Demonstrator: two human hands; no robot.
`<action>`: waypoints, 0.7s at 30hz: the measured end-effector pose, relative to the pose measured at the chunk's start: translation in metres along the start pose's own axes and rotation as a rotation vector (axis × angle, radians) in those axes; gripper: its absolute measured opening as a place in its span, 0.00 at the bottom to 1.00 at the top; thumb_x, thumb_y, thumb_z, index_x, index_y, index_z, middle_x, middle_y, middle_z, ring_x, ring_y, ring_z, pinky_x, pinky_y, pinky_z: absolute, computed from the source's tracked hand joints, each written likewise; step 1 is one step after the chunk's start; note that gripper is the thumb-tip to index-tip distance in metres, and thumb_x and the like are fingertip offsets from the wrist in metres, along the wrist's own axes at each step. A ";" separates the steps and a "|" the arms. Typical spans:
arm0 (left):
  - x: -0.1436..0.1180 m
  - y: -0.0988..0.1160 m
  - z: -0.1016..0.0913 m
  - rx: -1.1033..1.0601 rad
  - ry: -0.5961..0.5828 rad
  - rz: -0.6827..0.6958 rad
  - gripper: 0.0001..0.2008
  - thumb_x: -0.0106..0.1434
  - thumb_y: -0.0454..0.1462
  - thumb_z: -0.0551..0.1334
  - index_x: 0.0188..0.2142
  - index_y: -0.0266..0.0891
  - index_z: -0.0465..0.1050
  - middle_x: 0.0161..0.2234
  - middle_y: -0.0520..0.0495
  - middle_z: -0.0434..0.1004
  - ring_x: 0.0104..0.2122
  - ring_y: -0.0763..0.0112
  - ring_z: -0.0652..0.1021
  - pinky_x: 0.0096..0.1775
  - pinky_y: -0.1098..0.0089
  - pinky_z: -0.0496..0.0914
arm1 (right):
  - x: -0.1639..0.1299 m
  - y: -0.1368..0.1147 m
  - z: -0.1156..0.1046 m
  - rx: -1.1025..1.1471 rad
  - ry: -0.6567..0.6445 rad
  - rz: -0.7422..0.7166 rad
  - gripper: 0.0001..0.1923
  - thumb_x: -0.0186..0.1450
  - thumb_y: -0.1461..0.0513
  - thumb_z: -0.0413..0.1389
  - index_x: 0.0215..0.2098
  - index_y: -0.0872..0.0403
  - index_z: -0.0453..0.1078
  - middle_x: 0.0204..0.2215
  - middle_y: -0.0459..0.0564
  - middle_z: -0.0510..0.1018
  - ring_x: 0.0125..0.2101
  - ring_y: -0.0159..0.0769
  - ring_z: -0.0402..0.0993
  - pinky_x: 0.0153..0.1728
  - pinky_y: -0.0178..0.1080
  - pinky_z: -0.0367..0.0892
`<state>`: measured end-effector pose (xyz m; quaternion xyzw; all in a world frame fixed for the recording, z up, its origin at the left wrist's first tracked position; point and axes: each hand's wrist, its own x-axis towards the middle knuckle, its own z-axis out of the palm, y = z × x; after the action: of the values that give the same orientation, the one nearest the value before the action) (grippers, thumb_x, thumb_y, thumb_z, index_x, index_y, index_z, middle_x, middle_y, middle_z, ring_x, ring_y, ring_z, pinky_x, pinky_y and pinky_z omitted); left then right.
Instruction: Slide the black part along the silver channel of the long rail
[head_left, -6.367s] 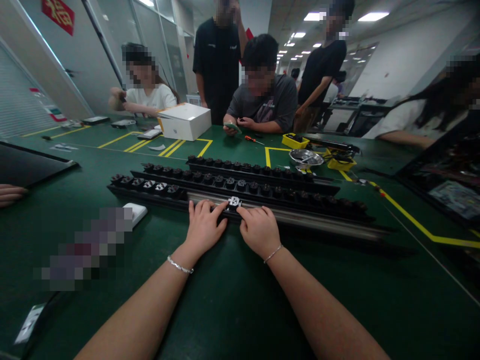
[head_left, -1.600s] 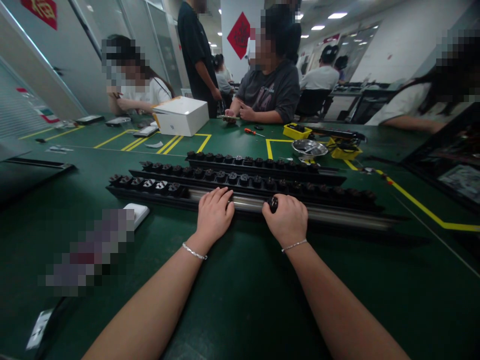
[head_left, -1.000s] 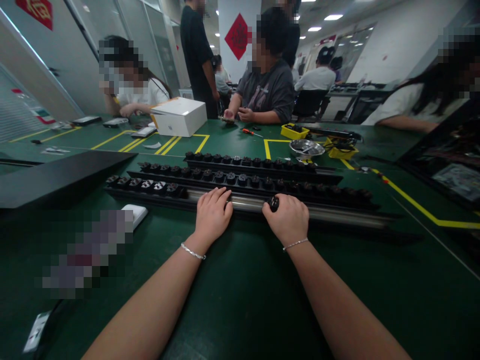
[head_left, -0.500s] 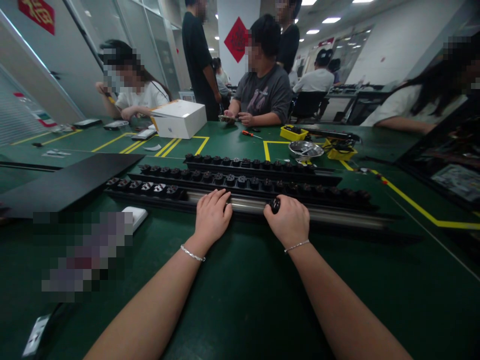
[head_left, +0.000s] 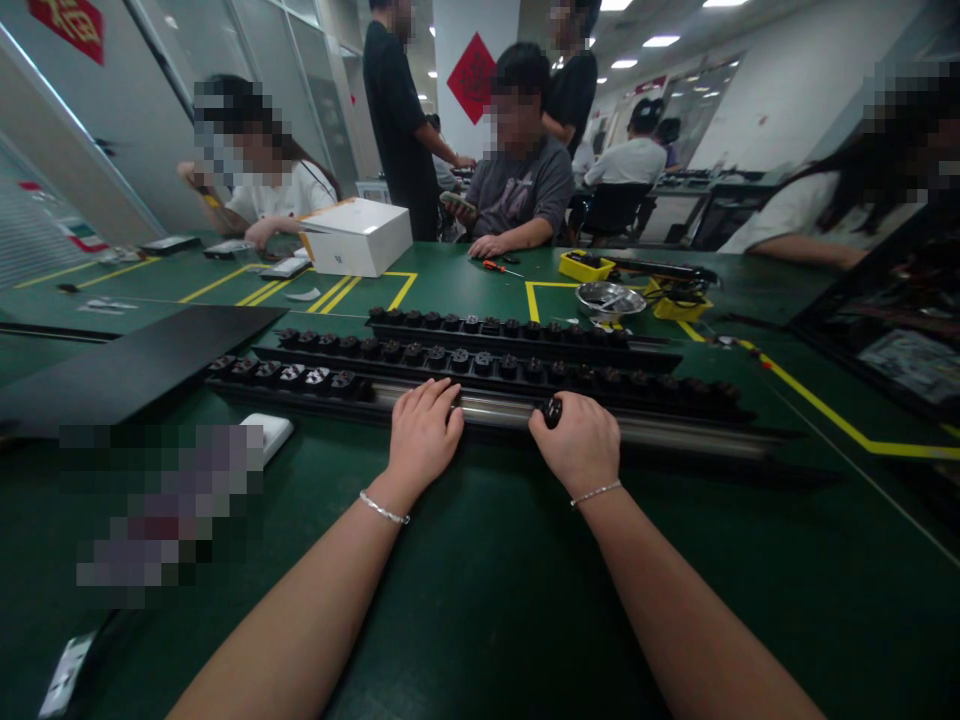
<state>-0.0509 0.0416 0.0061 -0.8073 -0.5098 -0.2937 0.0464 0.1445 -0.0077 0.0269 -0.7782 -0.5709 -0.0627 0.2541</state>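
Note:
In the head view, a long black power strip housing (head_left: 495, 411) with a bare metal inside lies nearest me, and several round black socket modules (head_left: 342, 381) sit in its left end. My left hand (head_left: 424, 430) lies over the housing just right of those modules, fingers curled across its far edge and thumb on the near side. Farther right, my right hand (head_left: 577, 440) grips a loose socket module (head_left: 552, 411) between thumb and fingers, at the housing's open channel. Its underside is hidden by the hand.
Two more black strips filled with socket modules (head_left: 461, 361) lie just behind. A dark flat panel (head_left: 142, 365) is at left, beside a blurred item with a white end (head_left: 271, 432). Beyond stand a white box (head_left: 358, 240), a metal bowl (head_left: 609, 300), yellow bins (head_left: 585, 266) and a screwdriver (head_left: 501, 268).
My hands have hardly moved and keep their hold. Across the table, a seated person has lowered one hand to the tabletop and raised a phone-like object in the other.

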 end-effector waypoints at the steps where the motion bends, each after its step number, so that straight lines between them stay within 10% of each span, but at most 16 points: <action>1: 0.000 0.000 0.000 -0.001 0.001 -0.001 0.18 0.65 0.39 0.52 0.53 0.43 0.69 0.54 0.47 0.71 0.57 0.60 0.67 0.57 0.56 0.58 | 0.000 0.000 0.000 -0.001 0.000 0.001 0.15 0.59 0.56 0.49 0.38 0.56 0.69 0.37 0.57 0.76 0.41 0.44 0.68 0.43 0.44 0.57; 21: 0.000 0.000 -0.001 -0.001 -0.003 0.008 0.18 0.66 0.39 0.51 0.53 0.43 0.69 0.54 0.47 0.71 0.56 0.59 0.67 0.57 0.57 0.58 | -0.003 0.009 0.000 -0.013 0.051 0.016 0.17 0.59 0.54 0.50 0.41 0.56 0.70 0.41 0.57 0.76 0.46 0.47 0.67 0.49 0.50 0.54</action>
<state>-0.0513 0.0416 0.0065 -0.8099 -0.5063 -0.2926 0.0467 0.1516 -0.0117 0.0230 -0.7824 -0.5577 -0.0843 0.2641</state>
